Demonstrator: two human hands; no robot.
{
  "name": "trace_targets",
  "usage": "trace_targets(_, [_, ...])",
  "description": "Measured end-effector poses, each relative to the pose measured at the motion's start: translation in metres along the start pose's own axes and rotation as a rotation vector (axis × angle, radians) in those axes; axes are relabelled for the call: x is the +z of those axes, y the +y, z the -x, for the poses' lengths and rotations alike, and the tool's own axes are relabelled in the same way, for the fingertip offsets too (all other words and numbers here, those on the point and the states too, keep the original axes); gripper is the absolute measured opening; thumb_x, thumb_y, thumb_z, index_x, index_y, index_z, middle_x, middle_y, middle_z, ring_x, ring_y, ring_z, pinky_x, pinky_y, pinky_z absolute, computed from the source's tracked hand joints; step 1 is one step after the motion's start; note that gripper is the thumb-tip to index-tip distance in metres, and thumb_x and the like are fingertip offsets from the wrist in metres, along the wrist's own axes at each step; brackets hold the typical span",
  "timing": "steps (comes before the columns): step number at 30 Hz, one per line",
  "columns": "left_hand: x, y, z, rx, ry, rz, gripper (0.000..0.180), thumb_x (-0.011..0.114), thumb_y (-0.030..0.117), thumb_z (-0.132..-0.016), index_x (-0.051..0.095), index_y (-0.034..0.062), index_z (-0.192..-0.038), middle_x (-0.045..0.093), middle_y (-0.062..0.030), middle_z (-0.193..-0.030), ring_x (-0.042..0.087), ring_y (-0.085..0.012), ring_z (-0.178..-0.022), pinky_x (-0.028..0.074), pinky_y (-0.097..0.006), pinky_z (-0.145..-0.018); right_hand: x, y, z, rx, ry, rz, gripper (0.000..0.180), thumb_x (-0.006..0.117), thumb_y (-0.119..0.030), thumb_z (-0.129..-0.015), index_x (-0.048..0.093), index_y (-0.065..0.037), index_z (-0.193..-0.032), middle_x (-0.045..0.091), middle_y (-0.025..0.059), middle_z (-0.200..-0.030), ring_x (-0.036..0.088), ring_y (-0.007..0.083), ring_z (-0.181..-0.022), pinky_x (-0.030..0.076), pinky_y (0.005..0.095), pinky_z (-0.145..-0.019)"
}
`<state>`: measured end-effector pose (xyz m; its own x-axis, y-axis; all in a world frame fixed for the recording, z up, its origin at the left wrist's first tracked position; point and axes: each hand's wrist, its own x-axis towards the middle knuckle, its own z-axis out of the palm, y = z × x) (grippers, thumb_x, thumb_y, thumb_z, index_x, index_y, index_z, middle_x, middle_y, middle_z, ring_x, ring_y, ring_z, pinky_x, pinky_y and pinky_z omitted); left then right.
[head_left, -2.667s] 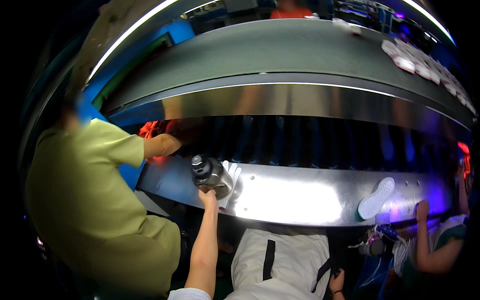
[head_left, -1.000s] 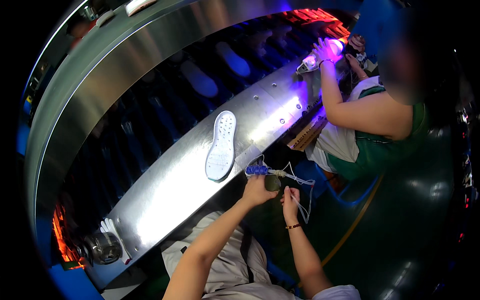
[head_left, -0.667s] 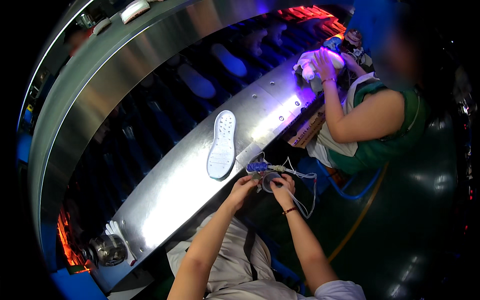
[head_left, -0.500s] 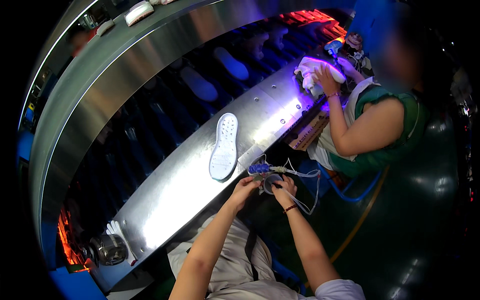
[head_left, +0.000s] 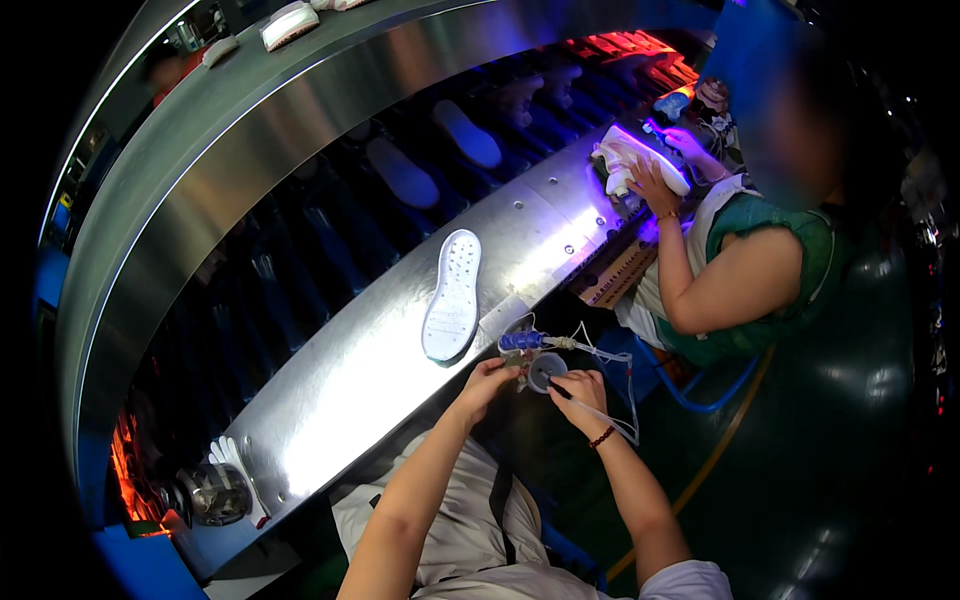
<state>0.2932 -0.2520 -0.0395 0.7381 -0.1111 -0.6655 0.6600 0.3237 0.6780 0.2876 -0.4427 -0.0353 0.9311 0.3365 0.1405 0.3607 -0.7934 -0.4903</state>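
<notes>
My left hand [head_left: 488,387] is closed in a pinch at the front edge of the metal bench, beside a small round cup [head_left: 546,372]. What its fingertips hold, if anything, is too small to make out. My right hand [head_left: 583,396] grips a thin black-handled tool [head_left: 559,390] with a clear tube running from it. The tool's tip points into the cup. Just above the cup sits a blue coiled hose fitting [head_left: 520,341]. A white shoe sole [head_left: 453,300] with small holes lies on the bench, ahead and to the left of both hands.
The metal bench [head_left: 350,400] curves along a conveyor carrying more soles [head_left: 466,134]. At right a co-worker [head_left: 745,270] handles a white shoe [head_left: 640,160] under purple light. White gloves [head_left: 238,470] and a dark round object [head_left: 218,495] lie at the bench's left end.
My right hand has shifted slightly right and down, and the black tool now shows over the cup. My left hand stays nearly still. The co-worker's far hand has moved along the shoe.
</notes>
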Motion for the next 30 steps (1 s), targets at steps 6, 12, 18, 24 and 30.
trace_targets(6, [-0.001, -0.001, -0.003, -0.005, -0.001, -0.054, 0.065, 0.07, 0.026, -0.067, 0.036, 0.0043, -0.118, 0.05, -0.0064, -0.105, 0.047, -0.0147, -0.097, 0.034, -0.027, -0.083, 0.002, 0.006, -0.011, -0.171, -0.01, 0.185, 0.013, 0.061, -0.018, -0.07, 0.063, -0.011, -0.081, 0.062, 0.0019, -0.082, 0.055, 0.0158, -0.085, 0.033, 0.0325, -0.078])
trace_targets(12, [0.001, -0.002, -0.002, 0.023, -0.017, -0.02, 0.064, 0.07, 0.021, -0.067, 0.036, 0.0016, -0.117, 0.051, -0.0083, -0.104, 0.049, -0.0156, -0.094, 0.037, -0.026, -0.081, 0.005, 0.012, -0.01, -0.207, 0.026, 0.249, 0.012, 0.06, -0.019, -0.07, 0.062, -0.012, -0.081, 0.062, 0.0012, -0.082, 0.054, 0.0144, -0.087, 0.033, 0.0321, -0.077])
trace_targets(18, [-0.002, -0.014, -0.009, 0.156, -0.018, -0.259, 0.068, 0.073, 0.019, -0.06, 0.038, -0.004, -0.113, 0.049, -0.0151, -0.108, 0.049, -0.0202, -0.1, 0.037, -0.028, -0.087, -0.009, 0.011, -0.018, -0.046, -0.104, -0.111, 0.013, 0.06, -0.017, -0.071, 0.064, -0.007, -0.079, 0.063, 0.0073, -0.079, 0.059, 0.0217, -0.079, 0.042, 0.0319, -0.07])
trace_targets(24, [0.018, -0.023, 0.002, 0.485, 0.156, -0.851, 0.071, 0.076, 0.029, -0.055, 0.042, 0.0051, -0.112, 0.043, -0.0182, -0.11, 0.043, -0.0327, -0.102, 0.037, -0.036, -0.089, -0.058, -0.006, 0.001, 0.048, 0.022, -0.379, 0.012, 0.062, -0.007, -0.069, 0.063, -0.001, -0.079, 0.062, 0.013, -0.077, 0.061, 0.0262, -0.073, 0.047, 0.0305, -0.065])
trace_targets(30, [0.052, -0.028, -0.006, 0.709, 0.153, -1.171, 0.066, 0.075, 0.025, -0.056, 0.043, 0.0075, -0.11, 0.041, -0.0153, -0.112, 0.041, -0.0336, -0.103, 0.037, -0.039, -0.087, -0.09, -0.009, 0.044, 0.135, 0.172, -0.352, 0.014, 0.063, -0.001, -0.069, 0.062, 0.001, -0.082, 0.062, 0.0151, -0.079, 0.061, 0.025, -0.073, 0.047, 0.029, -0.065])
